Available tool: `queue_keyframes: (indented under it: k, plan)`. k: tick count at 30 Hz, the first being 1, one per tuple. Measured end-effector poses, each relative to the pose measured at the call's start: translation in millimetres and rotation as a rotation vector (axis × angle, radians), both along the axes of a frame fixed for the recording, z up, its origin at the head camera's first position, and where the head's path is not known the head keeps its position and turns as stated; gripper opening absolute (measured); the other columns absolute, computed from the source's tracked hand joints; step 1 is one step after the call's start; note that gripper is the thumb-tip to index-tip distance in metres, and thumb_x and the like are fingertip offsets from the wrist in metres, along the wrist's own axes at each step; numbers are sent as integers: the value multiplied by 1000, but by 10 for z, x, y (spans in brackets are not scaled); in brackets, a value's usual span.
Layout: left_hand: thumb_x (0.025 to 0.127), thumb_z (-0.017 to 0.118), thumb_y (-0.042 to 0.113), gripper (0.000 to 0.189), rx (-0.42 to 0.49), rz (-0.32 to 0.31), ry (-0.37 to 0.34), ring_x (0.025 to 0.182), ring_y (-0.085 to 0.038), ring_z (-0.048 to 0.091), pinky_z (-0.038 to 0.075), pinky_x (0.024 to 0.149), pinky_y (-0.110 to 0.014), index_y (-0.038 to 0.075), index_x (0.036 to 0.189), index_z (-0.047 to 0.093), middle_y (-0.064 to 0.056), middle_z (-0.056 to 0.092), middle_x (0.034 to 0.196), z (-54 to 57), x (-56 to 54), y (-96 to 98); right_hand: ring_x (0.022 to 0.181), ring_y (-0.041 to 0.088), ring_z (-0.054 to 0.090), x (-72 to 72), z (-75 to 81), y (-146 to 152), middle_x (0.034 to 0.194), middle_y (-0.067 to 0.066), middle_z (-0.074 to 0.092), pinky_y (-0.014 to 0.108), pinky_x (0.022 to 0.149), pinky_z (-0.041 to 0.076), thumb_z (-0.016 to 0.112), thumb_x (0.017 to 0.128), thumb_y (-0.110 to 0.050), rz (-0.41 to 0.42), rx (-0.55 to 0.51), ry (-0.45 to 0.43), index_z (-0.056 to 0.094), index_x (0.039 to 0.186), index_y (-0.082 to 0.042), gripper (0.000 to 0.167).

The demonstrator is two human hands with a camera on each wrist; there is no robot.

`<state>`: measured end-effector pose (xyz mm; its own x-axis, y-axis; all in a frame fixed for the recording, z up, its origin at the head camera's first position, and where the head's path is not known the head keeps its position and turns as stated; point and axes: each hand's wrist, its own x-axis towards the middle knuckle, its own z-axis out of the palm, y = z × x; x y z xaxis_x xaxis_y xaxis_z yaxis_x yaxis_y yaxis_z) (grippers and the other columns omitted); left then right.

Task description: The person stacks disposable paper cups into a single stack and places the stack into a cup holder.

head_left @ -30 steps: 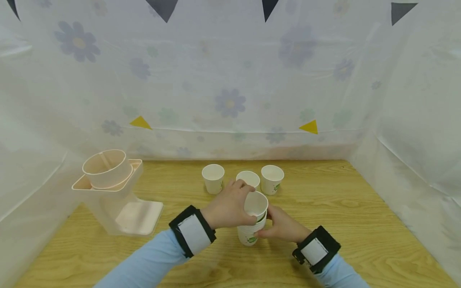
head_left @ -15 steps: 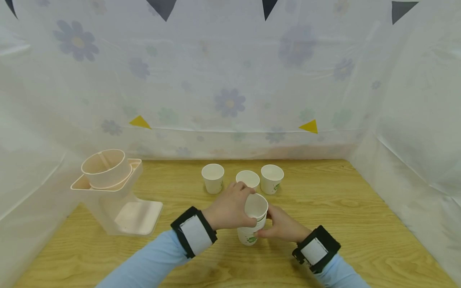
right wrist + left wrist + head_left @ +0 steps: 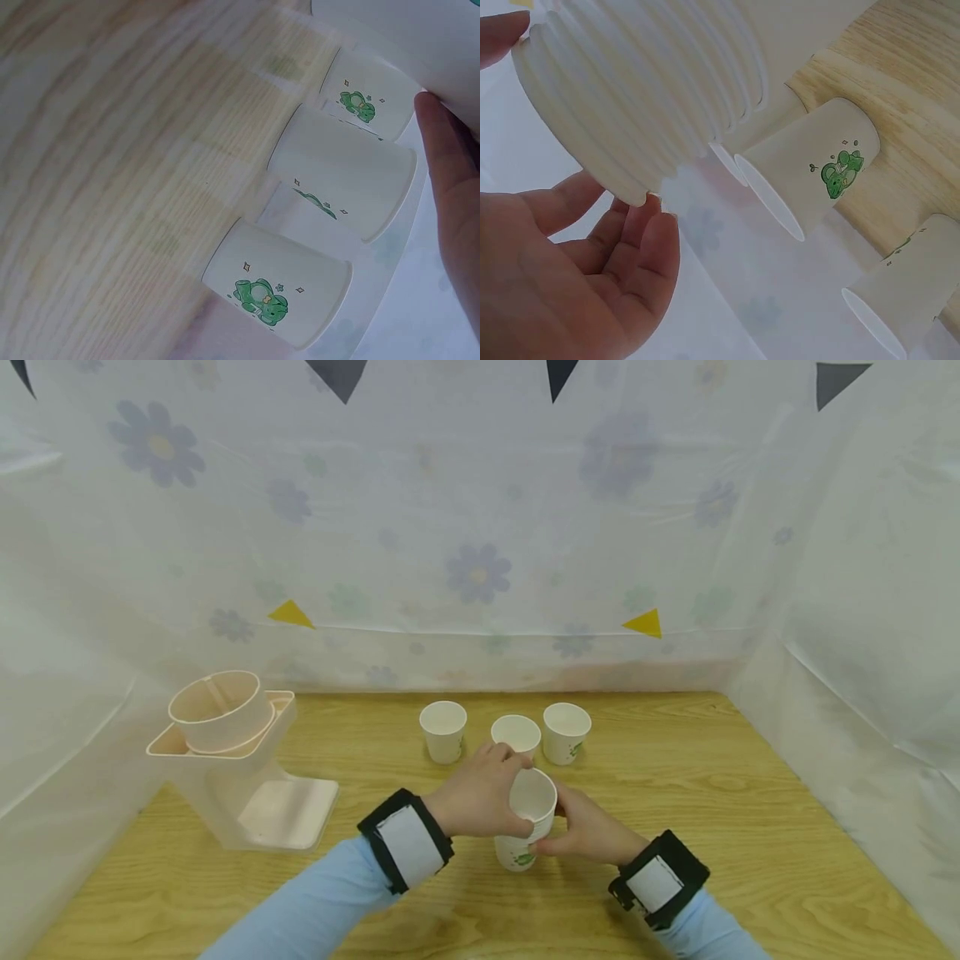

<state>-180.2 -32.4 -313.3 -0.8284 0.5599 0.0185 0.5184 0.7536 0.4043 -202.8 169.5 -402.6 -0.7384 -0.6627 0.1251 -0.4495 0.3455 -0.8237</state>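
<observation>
A stack of nested white paper cups stands upright near the middle of the table, a green print low on its side. My left hand grips the stack's top rim, thumb at the near side and fingers over the far side. Lower down, my right hand holds the stack from the right. In the left wrist view, several close rims show along the stack. Behind it, three single paper cups stand upright: a left one, a middle one partly covered by my left hand, and a right one.
A cream plastic stand with a round cup-like top is at the left of the wooden table. A white flowered curtain closes off the back and sides.
The upper cups have slid down into the stack, so the gap below the top rim has closed. My left hand has sunk slightly with them; my right hand stays in place.
</observation>
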Motion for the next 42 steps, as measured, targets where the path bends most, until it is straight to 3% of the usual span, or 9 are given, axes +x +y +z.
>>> queue_keyframes:
  k: [8, 12, 27, 37, 42]
  plan:
    - [71, 75, 49, 70, -6, 13, 109, 99, -20, 49, 44, 79, -30, 9, 125, 55, -8, 55, 112, -37, 28, 27, 111, 11, 54, 6, 7, 6, 127, 12, 54, 25, 91, 46, 76, 75, -20, 3, -5, -11, 38, 136, -5, 73]
    - [74, 73, 49, 66, -15, 35, 150, 97, -20, 50, 44, 80, -30, 9, 123, 57, -7, 57, 108, -55, 34, 55, 111, 13, 54, 6, 13, 0, 127, 11, 54, 26, 91, 46, 76, 75, -20, 0, 2, -12, 38, 136, -5, 74]
    - [76, 74, 38, 62, 30, -2, 43, 107, -21, 49, 44, 85, -32, 9, 127, 53, -5, 57, 120, -22, 17, 30, 112, 10, 53, 7, 12, 2, 129, 11, 54, 26, 92, 46, 76, 75, -20, 7, -5, 18, 38, 136, -4, 74]
    - [76, 71, 33, 60, -6, -61, 65, 113, -20, 51, 45, 87, -33, 10, 128, 52, -4, 56, 126, -59, -13, 14, 111, 12, 54, 5, 9, -2, 127, 12, 54, 25, 92, 46, 77, 75, -21, 13, -12, 11, 41, 133, -5, 70]
    - [76, 71, 30, 60, -6, -79, 41, 116, -20, 49, 44, 88, -34, 11, 129, 51, -3, 54, 129, -49, -18, 14, 110, 15, 55, 4, 5, 0, 126, 13, 55, 26, 91, 46, 76, 75, -20, 14, -14, 16, 41, 132, -3, 69]
